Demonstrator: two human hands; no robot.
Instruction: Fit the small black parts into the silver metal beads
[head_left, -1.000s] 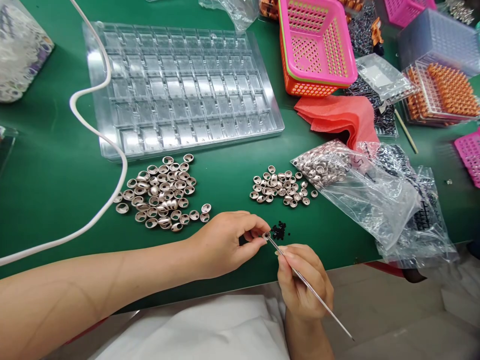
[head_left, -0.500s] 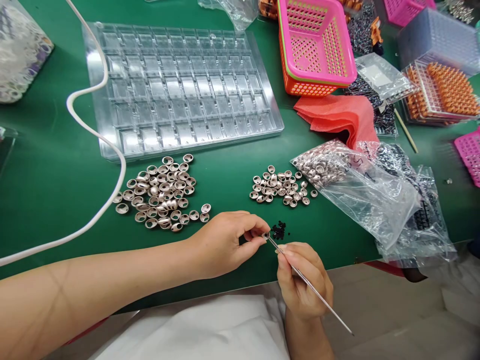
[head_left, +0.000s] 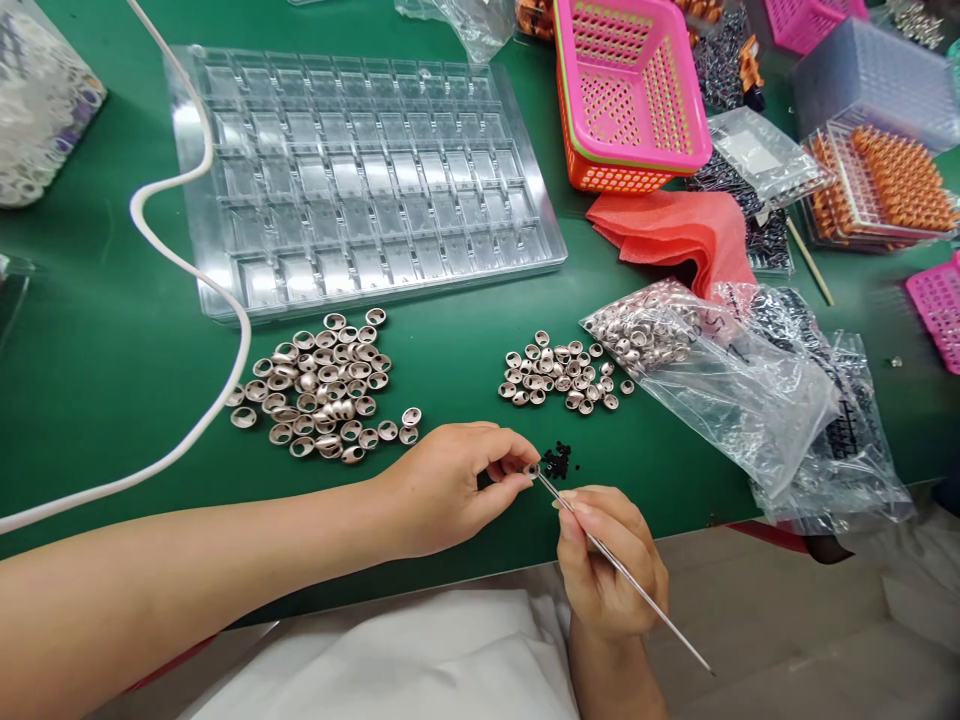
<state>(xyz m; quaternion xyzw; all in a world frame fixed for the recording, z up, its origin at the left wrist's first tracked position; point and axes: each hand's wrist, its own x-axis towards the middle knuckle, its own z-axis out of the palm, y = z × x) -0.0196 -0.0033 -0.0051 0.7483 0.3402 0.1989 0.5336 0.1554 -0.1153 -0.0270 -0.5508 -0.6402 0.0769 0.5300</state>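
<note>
Metal cup (head_left: 532, 470), small and silvery, sat pinched between the thumb and fingertips of the left hand (head_left: 450, 487), low over the near edge of the green worktop (head_left: 105, 380). The right hand (head_left: 607, 570) gripped a thin metal pick (head_left: 622, 570) like a pen, its tip touching the cup and its long tail slanting down past the wrist. A tiny heap of black beads (head_left: 557, 460) lay on the worktop just beside the cup. Farther back sat two loose heaps of the same metal cups: a larger pile (head_left: 319, 390) to the left and a smaller pile (head_left: 566, 372) to the right. Next to the smaller pile, a clear plastic bag (head_left: 720, 370) held more cups. Behind the heaps lay a clear compartment tray (head_left: 360, 175), its pockets bare. A white cable (head_left: 225, 300) curved across the left side of the worktop and crossed over the tray's left edge. At the back right stood a pink basket (head_left: 630, 85) nested in an orange one, with a folded red cloth (head_left: 675, 230) in front of it. White fabric (head_left: 405, 660) covered the person's lap below the worktop edge.
</note>
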